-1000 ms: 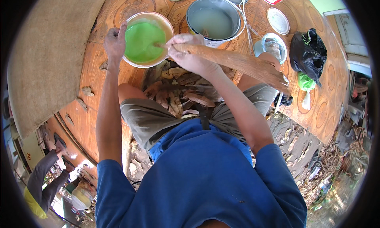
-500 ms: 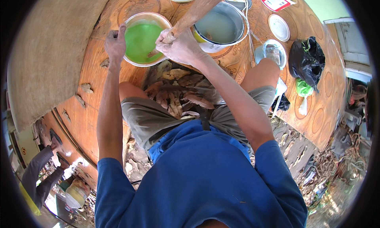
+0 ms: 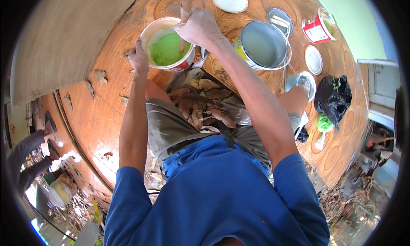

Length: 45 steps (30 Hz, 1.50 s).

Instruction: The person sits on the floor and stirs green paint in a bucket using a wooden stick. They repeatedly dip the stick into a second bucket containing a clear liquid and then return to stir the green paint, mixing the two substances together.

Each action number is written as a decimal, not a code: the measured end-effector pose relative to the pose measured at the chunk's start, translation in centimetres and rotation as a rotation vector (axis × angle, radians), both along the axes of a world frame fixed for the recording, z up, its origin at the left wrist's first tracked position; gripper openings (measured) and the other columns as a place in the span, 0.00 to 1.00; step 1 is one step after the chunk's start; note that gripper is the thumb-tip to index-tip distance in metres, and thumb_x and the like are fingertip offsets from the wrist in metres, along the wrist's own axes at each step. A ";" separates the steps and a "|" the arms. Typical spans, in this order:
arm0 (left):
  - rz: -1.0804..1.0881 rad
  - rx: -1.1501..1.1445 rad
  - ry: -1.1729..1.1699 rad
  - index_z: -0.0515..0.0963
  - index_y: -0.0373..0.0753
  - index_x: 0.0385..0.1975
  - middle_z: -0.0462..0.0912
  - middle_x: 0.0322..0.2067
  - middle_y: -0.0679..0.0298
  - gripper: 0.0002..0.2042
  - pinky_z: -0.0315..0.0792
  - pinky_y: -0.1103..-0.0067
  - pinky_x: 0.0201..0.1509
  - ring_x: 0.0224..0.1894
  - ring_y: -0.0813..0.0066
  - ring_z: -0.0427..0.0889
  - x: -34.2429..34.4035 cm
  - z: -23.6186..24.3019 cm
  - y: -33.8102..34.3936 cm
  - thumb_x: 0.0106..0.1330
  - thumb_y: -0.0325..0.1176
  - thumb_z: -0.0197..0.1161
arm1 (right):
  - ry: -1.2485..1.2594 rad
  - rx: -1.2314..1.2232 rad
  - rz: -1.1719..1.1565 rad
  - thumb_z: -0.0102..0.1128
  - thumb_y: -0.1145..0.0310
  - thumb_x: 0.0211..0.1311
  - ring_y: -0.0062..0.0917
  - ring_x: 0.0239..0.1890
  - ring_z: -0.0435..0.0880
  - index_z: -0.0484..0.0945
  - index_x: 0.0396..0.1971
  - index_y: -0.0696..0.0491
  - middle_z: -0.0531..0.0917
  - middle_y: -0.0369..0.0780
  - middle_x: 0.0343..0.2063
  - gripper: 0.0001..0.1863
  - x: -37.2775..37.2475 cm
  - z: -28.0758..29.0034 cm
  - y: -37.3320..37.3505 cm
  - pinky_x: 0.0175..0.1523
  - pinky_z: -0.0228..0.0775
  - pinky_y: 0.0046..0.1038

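Green liquid, like paint (image 3: 161, 53), fills part of a white bucket (image 3: 183, 66) with red on its outer wall. My left hand (image 3: 139, 59) grips this bucket's left rim, fingers closed on it. In my right hand (image 3: 200, 27), a thick wooden stick (image 3: 185, 2) is held in a closed fist. The stick stands nearly upright, its lower end dipping into the green liquid near the bucket's right side. To the right stands a larger bucket (image 3: 245, 54) of cloudy greyish liquid, its handle hanging on the right side.
A white lid (image 3: 230, 0), another lid (image 3: 314, 60) and a red-and-white tub (image 3: 318, 28) lie around the patterned brown surface. A light blue container (image 3: 311, 86) and black plastic bag (image 3: 335, 96) are by my right knee. Dry leaves (image 3: 200, 103) lie between my legs. Another person's legs (image 3: 27, 156) show at left.
The stick has swung from a slant toward the upper right to nearly upright. My right hand has risen with it. The whole view has shifted, so the buckets appear farther right.
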<state>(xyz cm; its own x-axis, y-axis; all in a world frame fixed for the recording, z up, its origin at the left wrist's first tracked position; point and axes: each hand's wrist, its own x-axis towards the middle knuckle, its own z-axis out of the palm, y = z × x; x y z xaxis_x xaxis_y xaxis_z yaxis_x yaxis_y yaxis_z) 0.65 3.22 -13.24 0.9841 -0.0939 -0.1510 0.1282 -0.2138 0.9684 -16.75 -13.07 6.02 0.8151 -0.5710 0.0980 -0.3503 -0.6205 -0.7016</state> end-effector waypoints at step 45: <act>0.099 0.320 -0.034 0.78 0.28 0.30 0.80 0.29 0.44 0.35 0.67 0.62 0.46 0.38 0.49 0.78 -3.5 5.7 -0.3 0.61 0.63 0.46 | 0.053 0.054 0.151 0.58 0.66 0.50 0.26 0.21 0.81 0.79 0.21 0.55 0.81 0.40 0.17 0.08 -1.3 1.1 0.1 0.31 0.74 0.27</act>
